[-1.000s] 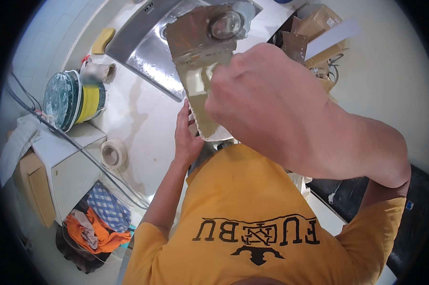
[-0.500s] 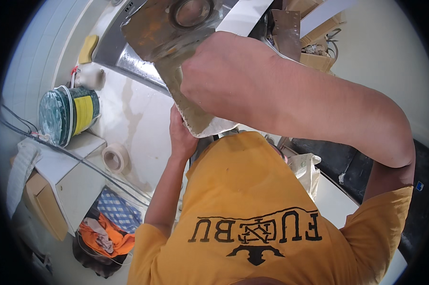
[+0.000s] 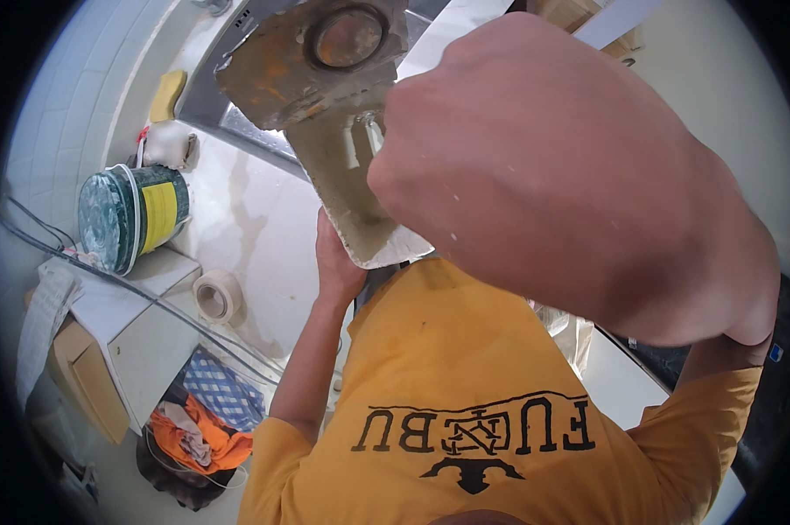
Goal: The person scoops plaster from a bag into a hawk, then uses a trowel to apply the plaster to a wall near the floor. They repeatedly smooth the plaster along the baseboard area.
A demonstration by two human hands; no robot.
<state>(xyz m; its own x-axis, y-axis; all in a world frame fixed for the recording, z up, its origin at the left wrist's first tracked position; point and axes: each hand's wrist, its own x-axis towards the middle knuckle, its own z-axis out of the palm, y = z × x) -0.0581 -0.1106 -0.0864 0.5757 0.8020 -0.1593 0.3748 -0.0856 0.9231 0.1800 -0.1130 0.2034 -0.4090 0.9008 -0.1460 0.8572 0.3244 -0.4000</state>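
Observation:
A grimy, open, box-like trough (image 3: 329,166) with a pale, crusted rim is held in front of my chest. My left hand (image 3: 338,261) grips its near left side, the fingers partly hidden beneath it. Wet, grey-brown residue coats the inside. At its far end is a stained metal plate (image 3: 268,83) with a round, ringed recess (image 3: 349,37); I cannot tell whether the two are joined. My right hand (image 3: 447,131) is closed above the trough's right part, and its fingers and whatever they hold are hidden from view.
A steel sink (image 3: 237,127) lies beyond, with a yellow sponge (image 3: 168,96) on its ledge. At left sit a green bucket (image 3: 119,219), a tape roll (image 3: 216,296) and a white box (image 3: 154,319). Cables (image 3: 150,297) cross there. An orange cloth (image 3: 211,437) lies lower down.
My right hand and forearm have risen closer to me and shifted right, uncovering more of the trough's inside. The left hand keeps its grip on the trough.

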